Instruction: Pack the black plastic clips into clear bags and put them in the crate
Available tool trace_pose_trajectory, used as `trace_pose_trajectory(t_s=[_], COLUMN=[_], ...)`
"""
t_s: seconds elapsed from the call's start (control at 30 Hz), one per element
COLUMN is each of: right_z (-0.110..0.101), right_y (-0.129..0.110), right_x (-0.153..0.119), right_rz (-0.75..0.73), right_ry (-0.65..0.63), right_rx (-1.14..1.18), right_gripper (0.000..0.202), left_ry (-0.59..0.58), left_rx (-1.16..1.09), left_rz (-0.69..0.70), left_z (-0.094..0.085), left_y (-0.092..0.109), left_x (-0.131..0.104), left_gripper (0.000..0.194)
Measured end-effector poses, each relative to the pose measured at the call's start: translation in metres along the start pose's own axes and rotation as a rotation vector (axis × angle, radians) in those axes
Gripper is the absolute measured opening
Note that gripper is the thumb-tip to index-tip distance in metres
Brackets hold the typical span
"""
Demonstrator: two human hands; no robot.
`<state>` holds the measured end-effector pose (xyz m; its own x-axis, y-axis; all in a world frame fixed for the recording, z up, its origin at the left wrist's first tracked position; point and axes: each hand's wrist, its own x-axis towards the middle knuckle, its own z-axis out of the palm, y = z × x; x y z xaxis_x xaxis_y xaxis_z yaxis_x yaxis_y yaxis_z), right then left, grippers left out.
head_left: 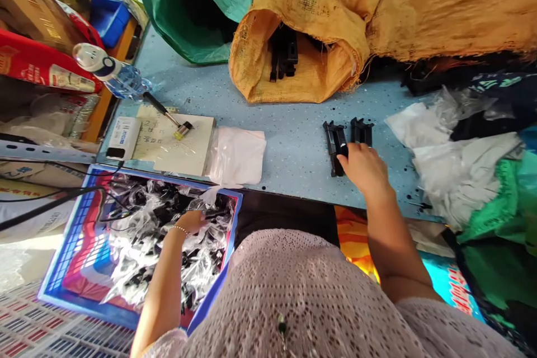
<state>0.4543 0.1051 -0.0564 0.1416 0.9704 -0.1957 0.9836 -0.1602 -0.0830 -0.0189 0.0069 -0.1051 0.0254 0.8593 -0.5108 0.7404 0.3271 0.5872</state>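
My right hand (368,172) is over the blue speckled table (293,140), its fingers curled on a black plastic part (361,130). A second black plastic part (334,145) lies just left of it, close to my thumb. My left hand (191,222) reaches down into a blue plastic basket (240,218) at the left. Its fingers look closed among clear bags of black parts (146,235); what they hold is hidden. Further back, an orange woven sack (247,61) lies with its mouth towards me, and more black parts (287,53) show inside.
A flat stack of clear plastic bags (241,154) lies beside a cardboard pad (184,151) bearing a black-handled tool (161,106). A water bottle (113,70) and a white box (125,137) stand left. A green sack (201,39) and crumpled bags (457,162) flank the table.
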Motion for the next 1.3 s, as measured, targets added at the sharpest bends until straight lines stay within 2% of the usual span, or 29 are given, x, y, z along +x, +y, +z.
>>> trace_pose_trajectory(t_s=[0.07,0.1,0.13,0.17,0.2,0.23,0.3,0.37,0.47,0.57,0.67,0.73,0.8,0.83,0.87,0.93,1.0,1.03,1.1,1.17,1.23,1.3], right_z=[0.003,0.005,0.008,0.01,0.013,0.016,0.024,0.032,0.041,0.042,0.043,0.048,0.056,0.06,0.063,0.066,0.063,0.061,0.059,0.059,0.063,0.068], right_y=[-0.002,-0.005,-0.008,-0.011,-0.013,-0.013,-0.012,-0.011,-0.023,-0.061,-0.113,-0.144,-0.162,-0.166,-0.165,-0.154,-0.136,-0.127,-0.114,-0.112,-0.12,-0.133], right_x=[-0.002,-0.002,-0.002,-0.002,0.0,0.002,0.005,0.006,0.003,0.0,0.005,0.012,0.02,0.022,0.022,0.019,0.01,0.005,-0.005,-0.01,-0.01,-0.009], right_rz=[0.004,0.003,0.002,-0.001,-0.008,-0.018,-0.041,-0.068,-0.067,-0.091,-0.147,-0.119,-0.044,-0.011,0.007,-0.012,-0.084,-0.121,-0.17,-0.157,-0.096,-0.036], right_ry=[-0.048,-0.055,-0.057,-0.058,-0.059,-0.056,-0.055,-0.088,-0.256,-0.56,-0.872,-0.987,-0.98,-0.94,-0.885,-0.787,-0.809,-0.884,-1.118,-1.306,-1.326,-1.225], right_rx=[-0.043,-0.043,-0.034,-0.018,0.008,0.046,0.185,0.464,1.093,1.613,1.857,1.908,1.914,1.91,1.906,1.9,1.889,1.869,1.799,1.736,1.74,1.792], right_gripper=[0.034,0.036,0.038,0.04,0.041,0.042,0.042,0.043,0.044,0.046,0.043,0.042,0.039,0.037,0.035,0.033,0.033,0.034,0.038,0.041,0.042,0.042], left_ry=[-0.174,-0.224,-0.211,-0.109,0.062,0.226,0.419,0.459,0.408,0.346,0.34,0.359,0.399,0.425,0.447,0.467,0.48,0.49,0.506,0.487,0.407,0.282], left_rx=[-0.06,-0.104,-0.151,-0.183,-0.176,-0.127,-0.021,-0.019,-0.282,-0.651,-0.829,-0.743,-0.477,-0.314,-0.158,0.061,0.125,0.124,0.102,0.091,0.103,0.117], left_rz=[0.093,0.169,0.26,0.344,0.408,0.434,0.405,0.344,0.259,0.178,0.236,0.334,0.418,0.439,0.448,0.454,0.478,0.499,0.548,0.622,0.74,0.868], left_z=[-0.001,0.0,0.004,0.009,0.017,0.026,0.043,0.05,0.042,0.028,0.023,0.021,0.017,0.015,0.012,0.008,0.006,0.006,0.007,0.01,0.017,0.029], left_y=[0.033,0.054,0.076,0.098,0.118,0.135,0.154,0.155,0.138,0.124,0.124,0.126,0.124,0.121,0.118,0.111,0.107,0.107,0.109,0.115,0.121,0.127], left_x=[0.003,0.007,0.014,0.024,0.036,0.051,0.079,0.101,0.115,0.112,0.102,0.095,0.087,0.084,0.081,0.079,0.079,0.079,0.076,0.069,0.056,0.043], left_gripper=[0.021,0.02,0.024,0.026,0.024,0.018,0.004,0.013,0.016,0.025,0.034,0.029,0.008,0.011,0.023,0.042,0.052,0.056,0.062,0.069,0.074,0.077])
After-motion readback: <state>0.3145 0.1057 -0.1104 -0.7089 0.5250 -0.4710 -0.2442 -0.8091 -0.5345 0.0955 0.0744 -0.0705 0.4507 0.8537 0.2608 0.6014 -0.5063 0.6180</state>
